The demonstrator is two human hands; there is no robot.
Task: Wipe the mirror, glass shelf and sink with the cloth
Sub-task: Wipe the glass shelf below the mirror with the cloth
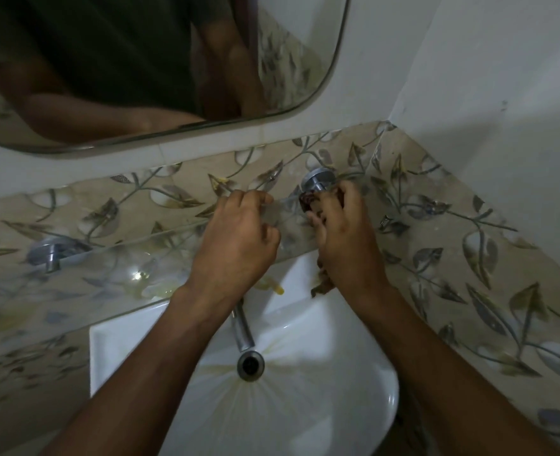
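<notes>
A clear glass shelf (114,274) runs across the tiled wall above a white sink (305,406). My right hand (344,238) is closed on a dark brown cloth (308,202) and presses it against the shelf's right end, beside the chrome bracket (318,181). A scrap of the cloth hangs below my wrist. My left hand (239,241) rests on the shelf just left of it, fingers curled over the glass edge. The mirror (140,60) hangs above and reflects my arms.
A second chrome bracket (53,253) holds the shelf at the left. A chrome tap (242,327) reaches over the sink toward the drain (250,365). Yellowish stains mark the shelf and basin. A white wall closes in at the right.
</notes>
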